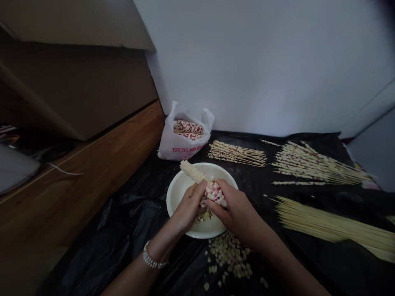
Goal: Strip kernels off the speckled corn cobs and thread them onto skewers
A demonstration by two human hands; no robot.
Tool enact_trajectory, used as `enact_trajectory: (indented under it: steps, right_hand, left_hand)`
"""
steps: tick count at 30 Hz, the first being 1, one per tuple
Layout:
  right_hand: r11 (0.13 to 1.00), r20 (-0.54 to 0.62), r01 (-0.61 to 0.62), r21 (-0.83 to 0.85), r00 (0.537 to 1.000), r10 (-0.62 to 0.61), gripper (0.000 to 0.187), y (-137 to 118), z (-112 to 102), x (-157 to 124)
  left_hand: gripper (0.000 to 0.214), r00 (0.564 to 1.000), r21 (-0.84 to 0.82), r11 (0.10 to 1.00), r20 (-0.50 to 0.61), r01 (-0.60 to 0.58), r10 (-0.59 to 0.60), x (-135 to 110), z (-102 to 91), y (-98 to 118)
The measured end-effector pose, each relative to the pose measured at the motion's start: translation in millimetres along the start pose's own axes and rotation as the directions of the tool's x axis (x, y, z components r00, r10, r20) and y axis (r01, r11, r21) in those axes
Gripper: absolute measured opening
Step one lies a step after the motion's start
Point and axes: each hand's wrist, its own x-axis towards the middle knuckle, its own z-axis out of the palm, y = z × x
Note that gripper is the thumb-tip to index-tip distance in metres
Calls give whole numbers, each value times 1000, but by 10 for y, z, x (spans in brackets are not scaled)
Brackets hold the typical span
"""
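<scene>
Both hands hold one corn cob (216, 193) over a white bowl (174, 193). Its far upper-left end is stripped to the pale core, while white and purple kernels cover the near end. My left hand (189, 205) is closed around the middle, thumb against the edge of the kernels. My right hand (233, 203) wraps the kernel-covered end, fingers partly hidden behind it. Loose kernels (205, 216) lie in the bowl below. A beaded bracelet (151, 257) circles my left wrist.
A white plastic bag (182, 150) with corn cobs stands behind the bowl. Skewers of threaded kernels (228, 152) lie in two groups to the right, above bare sticks (327, 224). Pale flakes or kernels (230, 255) lie on the black plastic sheet (123, 222). Wooden furniture (101, 144) borders the left.
</scene>
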Motion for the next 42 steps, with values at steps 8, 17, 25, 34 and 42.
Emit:
enact_trajectory:
  steps: [8,17,25,34,42]
  right_hand:
    - [1000,3,18,-19,1000,-18,20,-2,1,0]
    - [999,21,-3,52,1000,1,19,85,-73,18]
    - [988,-102,152,9,983,-151,40,115,-53,19]
    - [987,-138,152,-58,978,-158,42,123,25,1]
    - [986,-66,123,-109,989,-131,34,95,83,-9]
  left_hand:
    - [51,997,9,998,-60,56,-56,2,-22,-3]
    - [37,994,-23,996,72,83,-81,-27,4,75]
    - [28,984,-180,979,162,100,-70,3,-67,75]
    - [53,995,-54,998,96,36,-31,1,-24,38]
    - [53,998,4,1000,-66,8,-8,35,-9,-20]
